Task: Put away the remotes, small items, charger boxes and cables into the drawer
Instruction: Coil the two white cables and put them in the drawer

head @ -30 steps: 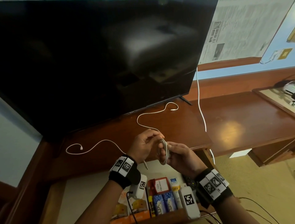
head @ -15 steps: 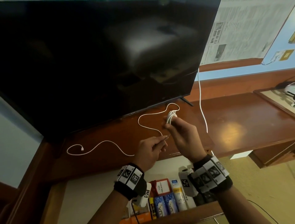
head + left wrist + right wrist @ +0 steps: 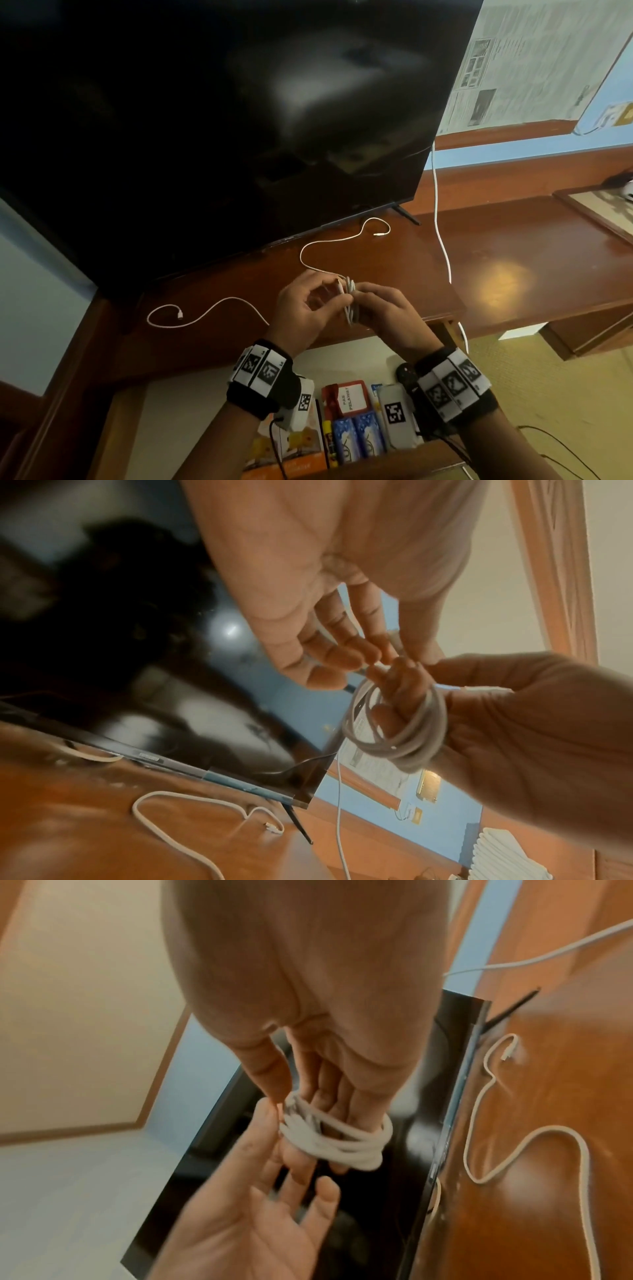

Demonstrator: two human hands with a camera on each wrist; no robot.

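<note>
Loose white cable point(image 3: 209, 310) lay on the desktop point(image 3: 513, 246), L of both hands. L hand point(image 3: 301, 308) pinched the end of the coiled cable point(image 3: 349, 301); coil sat wrapped round R hand point(image 3: 387, 308) fingers point(image 3: 329, 1096), which were curled, held over desk edge. 2nd loose cable point(image 3: 329, 243) lay behind, by TV point(image 3: 219, 130). Drawer point(image 3: 191, 411) open below wrists w/ boxes point(image 3: 356, 438) inside.

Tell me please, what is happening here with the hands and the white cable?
A person is coiling a white cable to store it. The loops sit around the fingers of the right hand, and the left hand pinches the cable's end at the coil. A second white cable lies loose on the wooden desk in front of the TV. Below, the open drawer already holds boxes and small items.
</note>
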